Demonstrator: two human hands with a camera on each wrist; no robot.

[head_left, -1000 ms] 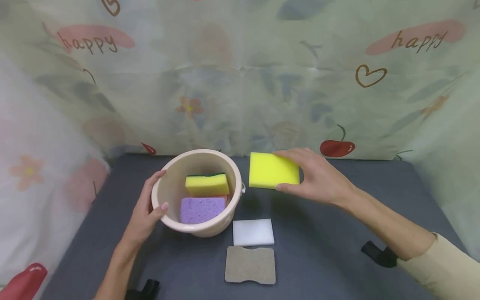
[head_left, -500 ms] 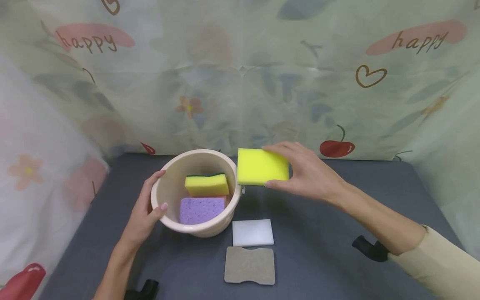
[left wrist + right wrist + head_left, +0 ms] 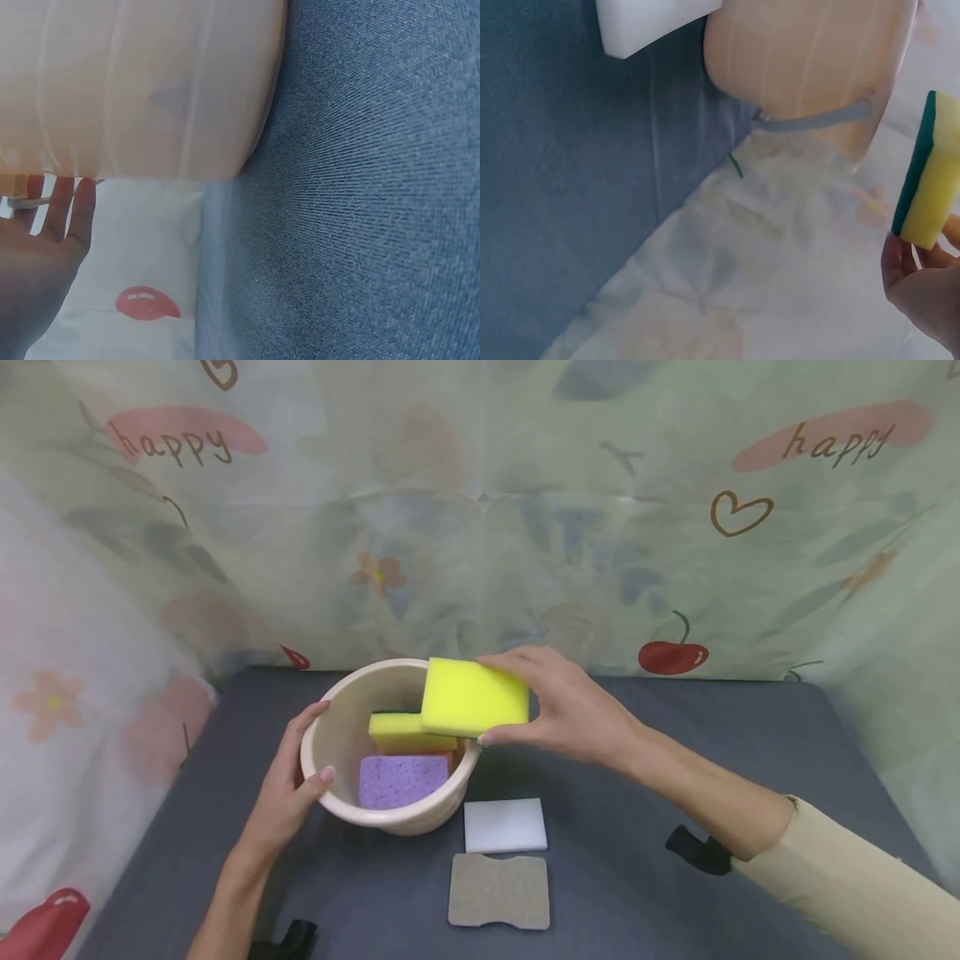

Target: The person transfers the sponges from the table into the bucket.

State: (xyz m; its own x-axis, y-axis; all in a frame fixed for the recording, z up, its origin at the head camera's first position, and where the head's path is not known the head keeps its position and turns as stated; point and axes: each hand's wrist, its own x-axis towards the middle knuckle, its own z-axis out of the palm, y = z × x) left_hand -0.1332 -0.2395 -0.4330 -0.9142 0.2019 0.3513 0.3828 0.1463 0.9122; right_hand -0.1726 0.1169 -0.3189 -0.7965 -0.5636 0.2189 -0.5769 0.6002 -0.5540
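My left hand (image 3: 281,793) grips the left rim of a cream bucket (image 3: 341,727), thumb over the edge, fingers along the outside. Inside the bucket lie a yellow sponge (image 3: 405,735) with a dark green side and a purple sponge (image 3: 402,781); a bit of something orange shows between them. My right hand (image 3: 570,706) pinches another yellow sponge (image 3: 474,700) by its right end, over the bucket's right rim. In the right wrist view this sponge (image 3: 936,172) has a green scouring layer. The left wrist view shows the bucket's ribbed side (image 3: 142,82) and my fingers against it.
A white sponge block (image 3: 506,825) lies on the dark table right of the bucket. In front of it is a grey-brown pad (image 3: 498,891) with notched long edges. Patterned cloth (image 3: 480,527) hangs behind and at both sides. A grey handle (image 3: 817,120) hangs along the bucket.
My right hand has carried the yellow and green sponge leftward, from beside the bucket to above its right rim. My left hand has kept its grip, and the bucket stays in place.
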